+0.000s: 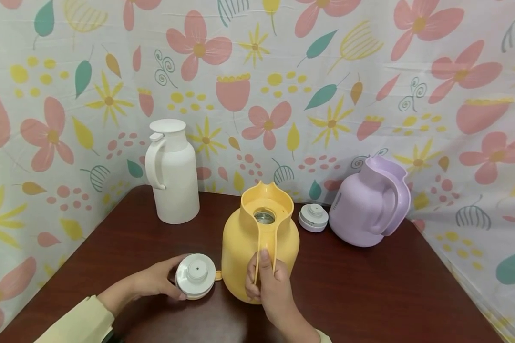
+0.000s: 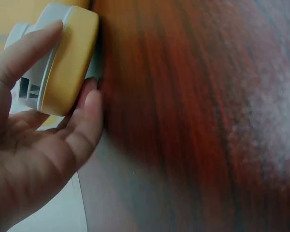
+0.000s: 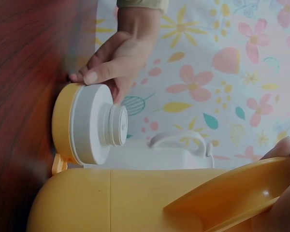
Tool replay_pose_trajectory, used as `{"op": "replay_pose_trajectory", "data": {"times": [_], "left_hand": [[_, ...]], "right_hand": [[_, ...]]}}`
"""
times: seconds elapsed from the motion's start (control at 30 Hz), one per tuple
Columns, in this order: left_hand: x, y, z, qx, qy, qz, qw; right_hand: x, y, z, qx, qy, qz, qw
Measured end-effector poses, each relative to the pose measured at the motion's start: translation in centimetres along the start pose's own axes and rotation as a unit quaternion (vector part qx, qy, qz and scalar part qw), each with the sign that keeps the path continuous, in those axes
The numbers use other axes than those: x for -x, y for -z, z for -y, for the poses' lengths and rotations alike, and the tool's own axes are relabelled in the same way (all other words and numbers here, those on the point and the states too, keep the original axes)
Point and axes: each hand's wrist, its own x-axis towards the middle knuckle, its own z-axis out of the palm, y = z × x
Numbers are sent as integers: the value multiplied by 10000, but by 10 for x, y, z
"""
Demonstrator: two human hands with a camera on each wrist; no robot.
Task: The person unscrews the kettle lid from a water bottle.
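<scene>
My left hand [image 1: 156, 281] holds a yellow-and-white jug lid [image 1: 196, 274] from its left side, thumb near and fingers behind. The lid lies upside down, white plug upward and yellow top [image 3: 63, 123] facing the table; whether it touches the wood, I cannot tell. Its small yellow tab points toward the yellow jug [image 1: 236, 243]. That vacuum jug stands upright and uncovered, its round inner mouth showing. My right hand [image 1: 272, 288] grips the jug's handle [image 1: 267, 240], thumb along the top of it. In the left wrist view, the thumb presses the lid's white side [image 2: 43, 58].
A white jug [image 1: 176, 186] with its lid on stands at the back left. Toward the back right are a lilac jug [image 1: 356, 209], without a lid, and a white-and-grey lid [image 1: 313, 218] beside it. A flowered curtain [image 1: 257, 90] hangs behind the dark wooden table [image 1: 369, 290].
</scene>
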Motion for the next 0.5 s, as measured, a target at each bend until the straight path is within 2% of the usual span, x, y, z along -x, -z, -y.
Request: {"op": "replay_pose_trajectory", "data": {"times": [0.1, 0.23, 0.5], "left_hand": [[1, -2, 0, -707, 63, -338, 9969], [1, -5, 0, -1233, 135, -658, 9901], [-2, -7, 2, -1552, 178, -1004, 9826]], "right_hand": [[0, -1, 0, -21, -26, 11, 10000], [0, -1, -3, -165, 48, 51, 9998], [1, 4, -16, -481, 833, 252, 9950]]}}
